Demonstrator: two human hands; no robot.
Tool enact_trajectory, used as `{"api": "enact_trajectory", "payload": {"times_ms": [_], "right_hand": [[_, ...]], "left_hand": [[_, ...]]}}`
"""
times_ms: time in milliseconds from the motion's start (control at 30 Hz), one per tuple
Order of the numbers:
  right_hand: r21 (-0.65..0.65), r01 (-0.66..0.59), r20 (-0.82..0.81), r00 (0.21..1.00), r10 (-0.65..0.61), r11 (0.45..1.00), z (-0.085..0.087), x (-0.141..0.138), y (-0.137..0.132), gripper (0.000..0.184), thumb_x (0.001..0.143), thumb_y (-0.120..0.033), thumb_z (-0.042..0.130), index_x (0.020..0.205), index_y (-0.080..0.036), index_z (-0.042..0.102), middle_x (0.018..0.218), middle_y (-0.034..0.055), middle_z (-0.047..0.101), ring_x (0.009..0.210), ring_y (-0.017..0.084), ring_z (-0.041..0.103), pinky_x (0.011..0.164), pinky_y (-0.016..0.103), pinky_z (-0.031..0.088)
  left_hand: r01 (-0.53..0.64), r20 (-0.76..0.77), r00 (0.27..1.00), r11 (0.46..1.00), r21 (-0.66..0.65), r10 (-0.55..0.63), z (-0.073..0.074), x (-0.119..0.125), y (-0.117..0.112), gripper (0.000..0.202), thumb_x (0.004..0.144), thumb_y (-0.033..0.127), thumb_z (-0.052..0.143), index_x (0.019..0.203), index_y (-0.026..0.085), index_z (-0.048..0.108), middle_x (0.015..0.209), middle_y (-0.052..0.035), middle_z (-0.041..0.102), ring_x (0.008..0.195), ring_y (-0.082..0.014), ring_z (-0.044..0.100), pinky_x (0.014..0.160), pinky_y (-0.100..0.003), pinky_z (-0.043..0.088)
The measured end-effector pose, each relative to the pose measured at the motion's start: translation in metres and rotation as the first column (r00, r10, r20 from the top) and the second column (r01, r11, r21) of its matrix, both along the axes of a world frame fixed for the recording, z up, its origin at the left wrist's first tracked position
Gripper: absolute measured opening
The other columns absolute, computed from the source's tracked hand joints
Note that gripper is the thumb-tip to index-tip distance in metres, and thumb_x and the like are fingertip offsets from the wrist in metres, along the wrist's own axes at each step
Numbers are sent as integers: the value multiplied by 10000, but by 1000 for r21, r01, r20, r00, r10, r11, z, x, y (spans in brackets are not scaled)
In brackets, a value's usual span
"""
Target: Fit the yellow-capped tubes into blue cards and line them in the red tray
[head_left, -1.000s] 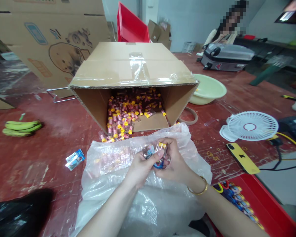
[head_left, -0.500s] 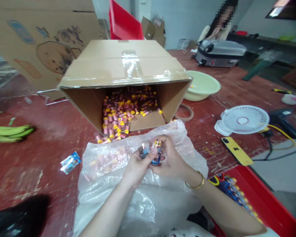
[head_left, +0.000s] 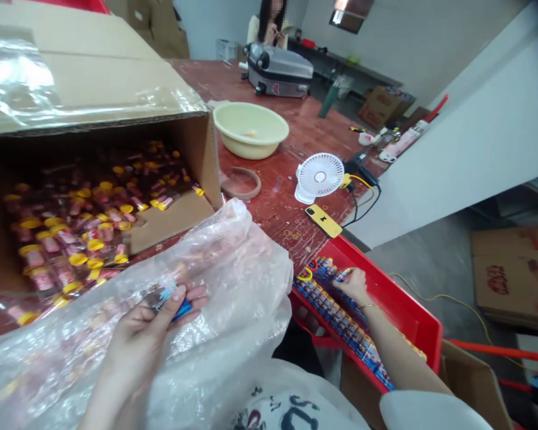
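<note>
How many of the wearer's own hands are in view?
2. The left hand holds a small blue item over the translucent plastic; the right hand is in the red bin, by blue packs.

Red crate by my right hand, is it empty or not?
Not empty: rows of small blue-and-yellow items show inside the red crate, by your right hand.

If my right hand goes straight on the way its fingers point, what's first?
Probably the small blue-and-yellow packaged items lined up in the red plastic tray, just ahead of the right hand; its height above them is hard to judge.
</note>
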State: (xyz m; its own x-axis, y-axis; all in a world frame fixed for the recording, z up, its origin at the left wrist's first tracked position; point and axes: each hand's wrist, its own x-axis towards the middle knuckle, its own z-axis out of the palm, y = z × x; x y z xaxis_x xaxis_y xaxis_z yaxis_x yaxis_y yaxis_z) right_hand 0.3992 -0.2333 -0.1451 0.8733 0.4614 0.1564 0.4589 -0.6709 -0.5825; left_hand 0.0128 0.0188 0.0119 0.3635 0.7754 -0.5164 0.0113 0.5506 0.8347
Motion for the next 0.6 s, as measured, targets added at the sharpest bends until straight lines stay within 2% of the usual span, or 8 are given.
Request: {"api": "enact_trajectory", "payload": {"times_ms": [67,133,200,300,367,433,533,600], "right_hand": [[-119,96,-59,993,-104,988,-20,2,0,244,873,-390,569,942,-157,554,936,32,558,806,151,546,721,320,467],[-197,129,-100,983,-151,972,-35,8,7,282,861,-404,582,986,-152,561,1011,52,564,896,180,553,787,364,469],[-231,125,-128,979,-157,965,-46,16,12,419,724,-434,703,991,-150,551,1058,81,556,982,241,543,833,425,459],[-209,110,-125,983,-138,972,-50,22,12,768,442,-451,822,1070,-152,497,1150,145,518,1100,364,491,885,527,425],[-161,103,-83,990,-117,982,-44,20,6,904,413,-494,801,1165,-155,432,1245,179,463,1186,408,429,940,578,374],[-100,76,-27,997,-79,992,-31,10,3,906,478,-536,753,1216,-157,388,1301,191,424,1237,408,388,984,599,329],[8,-15,47,999,15,1000,-1,-19,17,737,640,-521,663,1220,-163,382,1287,174,444,1235,346,416,1017,562,325],[146,-144,138,983,124,979,28,-46,44,598,728,-443,631,1209,-176,397,1249,151,471,1205,296,454,1021,519,348]], "left_hand": [[6,-28,1000,1000,29,-5,1,3,1,456,495,493,865,748,140,727,923,-101,746,927,-288,679,686,-303,613],[14,-58,998,997,74,-10,0,4,2,479,495,515,855,775,147,730,943,-91,738,905,-266,679,664,-278,613],[27,-101,995,995,101,-17,0,4,1,468,526,524,839,793,155,732,911,-65,734,834,-225,686,678,-259,609],[20,-142,990,994,106,-5,0,2,-1,471,478,535,855,721,151,727,758,-29,722,701,-171,675,685,-220,594],[-2,-150,988,995,101,17,-1,0,-1,470,413,510,884,669,152,719,685,-19,712,671,-155,664,652,-179,575],[-30,-154,987,995,92,44,-1,-2,0,461,367,470,907,648,159,715,664,-15,716,666,-153,665,616,-161,559],[-56,-118,991,995,79,65,-2,-5,0,420,424,448,901,686,168,728,689,-20,732,670,-163,677,650,-206,566],[-35,-58,998,996,83,40,-1,-7,-3,395,495,458,877,722,166,740,709,-38,740,667,-172,681,674,-244,570]]}}
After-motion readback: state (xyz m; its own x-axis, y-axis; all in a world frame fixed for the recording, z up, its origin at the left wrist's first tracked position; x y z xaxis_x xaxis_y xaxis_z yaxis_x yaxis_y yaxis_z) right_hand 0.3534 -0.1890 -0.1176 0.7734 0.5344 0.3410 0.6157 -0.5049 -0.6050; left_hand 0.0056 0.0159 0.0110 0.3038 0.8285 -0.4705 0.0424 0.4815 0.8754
